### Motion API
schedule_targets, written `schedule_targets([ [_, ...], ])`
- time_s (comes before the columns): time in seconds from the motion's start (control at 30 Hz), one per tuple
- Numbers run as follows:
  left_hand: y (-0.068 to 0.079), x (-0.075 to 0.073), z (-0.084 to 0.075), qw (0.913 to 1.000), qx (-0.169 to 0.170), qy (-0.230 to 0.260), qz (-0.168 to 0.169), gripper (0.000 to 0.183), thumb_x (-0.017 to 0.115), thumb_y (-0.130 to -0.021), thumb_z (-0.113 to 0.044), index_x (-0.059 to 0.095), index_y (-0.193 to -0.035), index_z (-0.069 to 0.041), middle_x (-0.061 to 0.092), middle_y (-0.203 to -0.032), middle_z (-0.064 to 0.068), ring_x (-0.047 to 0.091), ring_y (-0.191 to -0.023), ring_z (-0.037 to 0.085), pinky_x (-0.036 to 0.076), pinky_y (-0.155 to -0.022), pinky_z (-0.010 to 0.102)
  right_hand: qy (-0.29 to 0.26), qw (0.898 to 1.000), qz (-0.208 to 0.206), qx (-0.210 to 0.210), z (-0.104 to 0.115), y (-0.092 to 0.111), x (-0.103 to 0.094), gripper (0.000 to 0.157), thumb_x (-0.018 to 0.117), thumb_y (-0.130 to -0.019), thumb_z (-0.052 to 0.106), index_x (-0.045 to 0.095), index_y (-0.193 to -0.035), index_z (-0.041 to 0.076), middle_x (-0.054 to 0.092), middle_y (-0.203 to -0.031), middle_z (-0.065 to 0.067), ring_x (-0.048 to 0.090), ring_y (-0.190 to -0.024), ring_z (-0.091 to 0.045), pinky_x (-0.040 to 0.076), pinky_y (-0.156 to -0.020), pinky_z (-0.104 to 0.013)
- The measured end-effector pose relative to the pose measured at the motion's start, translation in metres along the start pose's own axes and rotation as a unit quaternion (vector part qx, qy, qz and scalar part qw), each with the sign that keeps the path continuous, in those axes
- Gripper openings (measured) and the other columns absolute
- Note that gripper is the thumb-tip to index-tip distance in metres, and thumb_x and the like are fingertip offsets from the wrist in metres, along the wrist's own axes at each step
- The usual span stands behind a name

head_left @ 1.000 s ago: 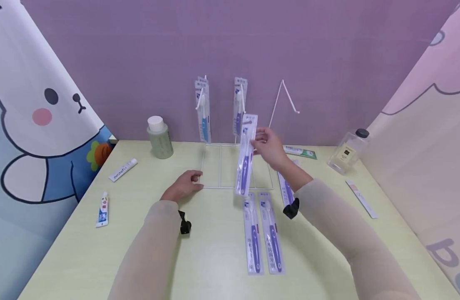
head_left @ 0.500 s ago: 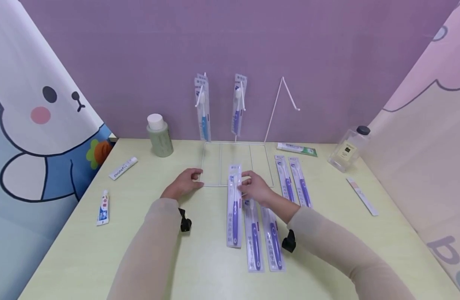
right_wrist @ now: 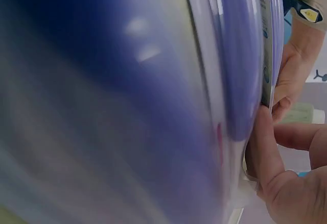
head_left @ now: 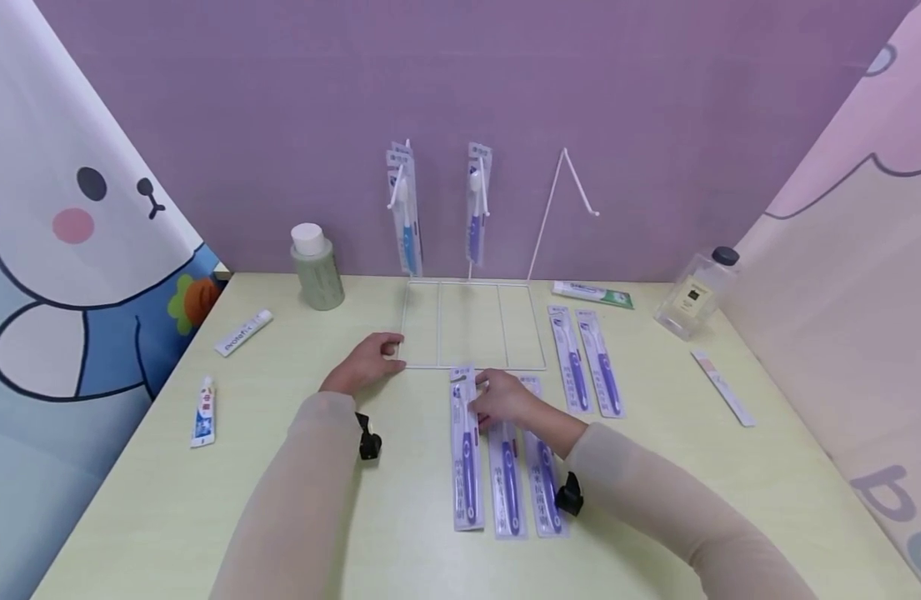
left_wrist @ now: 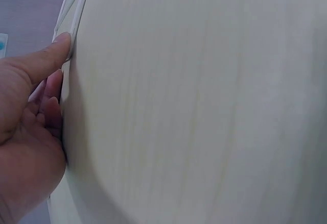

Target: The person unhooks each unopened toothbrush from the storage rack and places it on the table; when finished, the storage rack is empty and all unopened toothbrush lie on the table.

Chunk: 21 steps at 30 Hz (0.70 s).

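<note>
My right hand point(head_left: 505, 397) pinches the right edge of a purple toothbrush in clear packaging point(head_left: 468, 479), which lies low at the table in front of the rack. Thumb and finger at the package edge also show in the right wrist view. Just right of it lie two more packaged purple toothbrushes point(head_left: 511, 492), partly under my right hand and wrist. My left hand point(head_left: 366, 362) holds the front left corner of a white wire rack point(head_left: 439, 325), its thumb point(left_wrist: 62, 43) on the wire. Packaged toothbrushes hang on the rack's left hook, blue point(head_left: 407, 237), and middle hook, purple point(head_left: 475, 233).
The rack's right hook point(head_left: 580, 183) is bare. Two packaged toothbrushes point(head_left: 571, 362) lie right of the rack, near a green-and-white tube point(head_left: 591, 294). A green bottle point(head_left: 319, 275), two small tubes point(head_left: 242, 333), a clear bottle point(head_left: 693, 300) and a slim packet point(head_left: 723, 387) stand or lie farther out.
My right hand has brought the packaged toothbrush down from in front of the rack's hooks to the table, left of the other two. My left hand has stayed at the rack's corner.
</note>
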<state>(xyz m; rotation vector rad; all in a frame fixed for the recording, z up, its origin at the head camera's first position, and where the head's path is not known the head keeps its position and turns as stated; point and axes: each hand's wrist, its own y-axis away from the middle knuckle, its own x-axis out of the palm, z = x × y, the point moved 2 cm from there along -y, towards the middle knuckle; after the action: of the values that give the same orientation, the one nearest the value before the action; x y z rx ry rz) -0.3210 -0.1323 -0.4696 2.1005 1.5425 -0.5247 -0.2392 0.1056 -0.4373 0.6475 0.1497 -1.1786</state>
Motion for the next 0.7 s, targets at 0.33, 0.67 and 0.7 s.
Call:
schedule_targets([
  [0.33, 0.0, -0.003, -0.002, 1.0, -0.004, -0.003, -0.004, 0.052, 0.065, -0.083, -0.008, 0.044, -0.131, -0.002, 0.049, -0.113, 0.015, 0.043, -0.107, 0.028, 0.031, -0.097, 0.04, 0.071, 0.997, 0.0, 0.017, 0.003, -0.003, 0.001, 0.056, 0.065, -0.079, 0.001, 0.038, -0.127, -0.007, 0.062, -0.064, -0.012, 0.062, -0.056, -0.024, 0.052, -0.051, -0.03],
  [0.67, 0.001, 0.0, -0.002, 0.9999, -0.009, 0.013, 0.001, 0.052, 0.065, -0.082, -0.007, 0.045, -0.13, -0.003, 0.048, -0.113, 0.015, 0.043, -0.106, 0.027, 0.031, -0.096, 0.039, 0.159, 0.987, 0.029, 0.016, 0.011, 0.001, -0.004, 0.059, 0.065, -0.079, 0.003, 0.036, -0.129, -0.01, 0.062, -0.062, -0.012, 0.062, -0.053, -0.023, 0.052, -0.049, -0.029],
  [0.7, 0.001, 0.0, -0.001, 0.9998, -0.01, 0.017, 0.001, 0.052, 0.065, -0.082, -0.007, 0.045, -0.13, -0.003, 0.048, -0.113, 0.015, 0.043, -0.106, 0.028, 0.032, -0.096, 0.039, 0.161, 0.986, 0.034, 0.014, 0.012, 0.002, -0.006, 0.059, 0.065, -0.08, 0.003, 0.036, -0.129, -0.01, 0.062, -0.063, -0.012, 0.062, -0.053, -0.023, 0.052, -0.05, -0.029],
])
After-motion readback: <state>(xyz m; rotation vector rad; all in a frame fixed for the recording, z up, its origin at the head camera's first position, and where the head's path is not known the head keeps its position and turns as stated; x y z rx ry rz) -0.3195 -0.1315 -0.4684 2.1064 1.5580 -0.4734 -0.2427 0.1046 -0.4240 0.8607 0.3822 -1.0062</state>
